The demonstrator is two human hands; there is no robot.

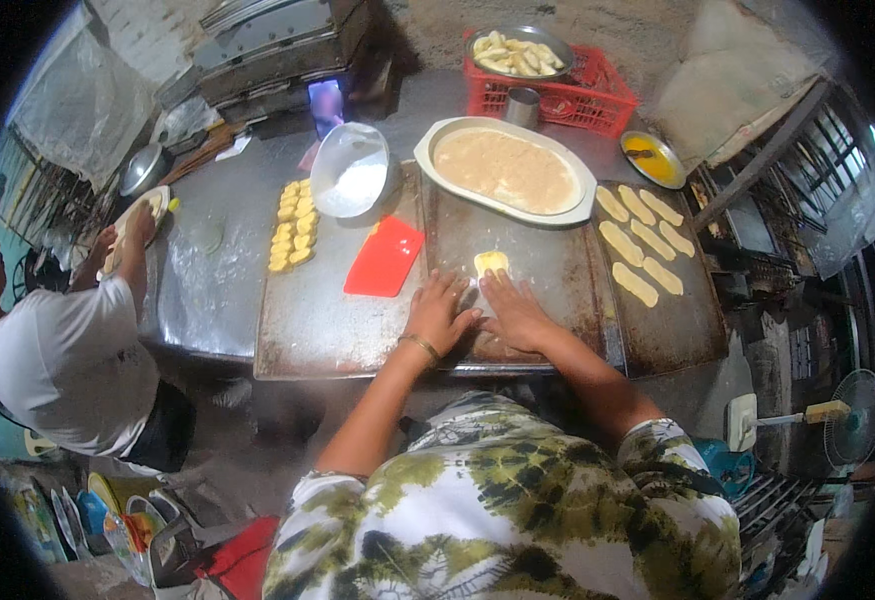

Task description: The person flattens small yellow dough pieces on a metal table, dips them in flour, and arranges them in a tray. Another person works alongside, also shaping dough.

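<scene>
A small flattened piece of yellow dough point(490, 262) lies on the worn metal sheet in front of me. The fingers of my right hand point(514, 309) press on its near edge. Beside it, my left hand point(439, 309) rests palm down with fingers apart, holding nothing. A red plastic dough scraper point(385, 257) lies to the left of that hand. Further left, dough pieces point(292, 226) stand in two rows. Flattened dough strips point(641, 238) are laid out on a dark baking tray point(666, 341) at the right.
Behind the dough sits an oval tray point(428, 154) of light brown crumbs, with a bowl of white powder point(351, 171) to its left. A red crate point(595, 94) carries a basin of dough pieces point(518, 54). A dish of yellow liquid point(653, 159) stands right. At left, another person point(69, 367) works over a tray.
</scene>
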